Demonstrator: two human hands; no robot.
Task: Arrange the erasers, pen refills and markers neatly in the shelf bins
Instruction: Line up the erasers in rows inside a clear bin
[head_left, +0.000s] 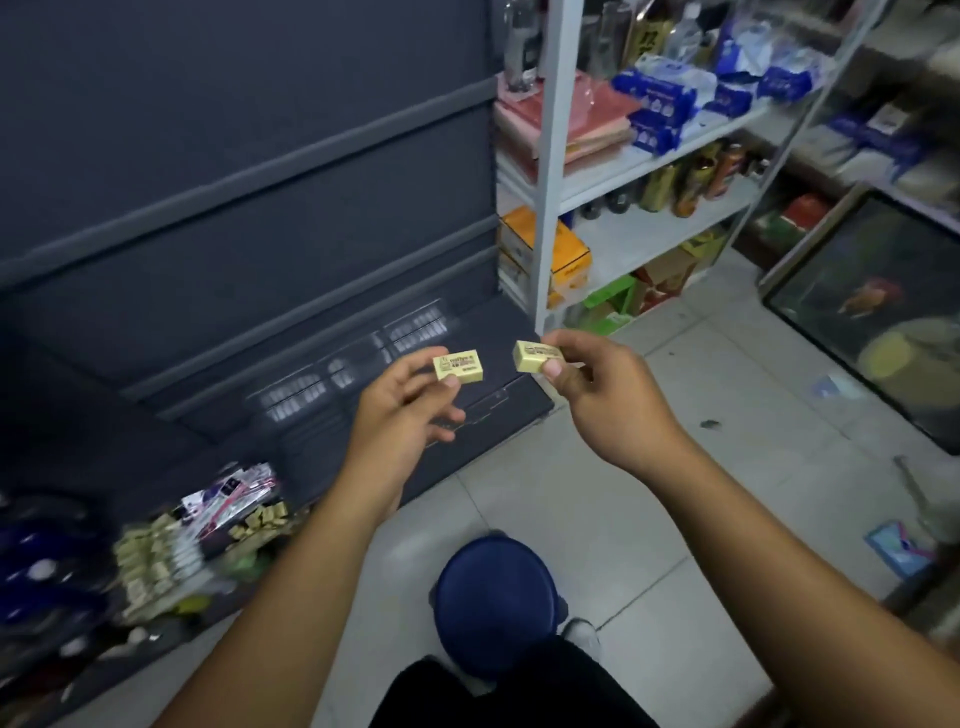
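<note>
Head view: left hand (402, 400) pinches a yellow boxed eraser (459, 367) between thumb and fingertips, label up. Right hand (597, 387) pinches a second eraser (535, 356) likewise. Both are held apart over the dark shelf bins (358, 369), probably for reading labels before binning.

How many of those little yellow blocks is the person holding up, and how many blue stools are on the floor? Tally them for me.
Yellow erasers held up: 2, the left eraser pinched by the left hand and the right eraser pinched by the right hand
Blue stool: 1
Total: 3
</note>
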